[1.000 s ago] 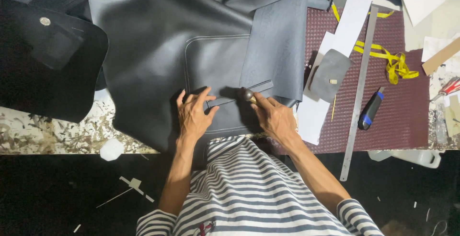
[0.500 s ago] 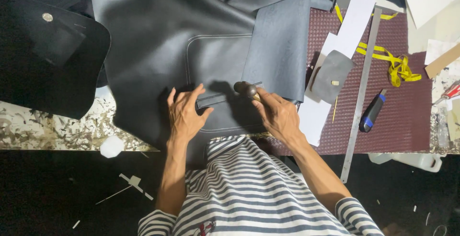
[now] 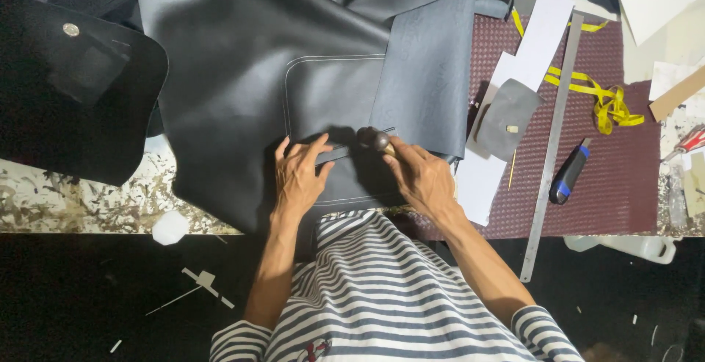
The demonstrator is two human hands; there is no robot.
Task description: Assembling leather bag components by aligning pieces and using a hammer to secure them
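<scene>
A large dark grey leather sheet (image 3: pixel 242 61) with a stitched pocket outline lies across the workbench. A lighter grey flap (image 3: pixel 429 68) is folded back over its right side. My left hand (image 3: pixel 297 178) presses flat on the leather near the bench's front edge, fingers spread. My right hand (image 3: pixel 418 175) grips a small tool with a dark round knob (image 3: pixel 374 140), its tip set on the leather just beside my left fingertips.
A black leather piece with a metal snap (image 3: pixel 70 83) lies at the left. To the right, on a maroon cutting mat (image 3: pixel 624 178), are a long steel ruler (image 3: pixel 551 142), a blue utility knife (image 3: pixel 569 172), a yellow tape measure (image 3: pixel 606 101), white paper patterns (image 3: pixel 540 31) and a small grey leather piece (image 3: pixel 510 116).
Both hands have shifted slightly away from me on the leather. The knobbed tool has moved up with my right hand; my left fingers have spread flatter.
</scene>
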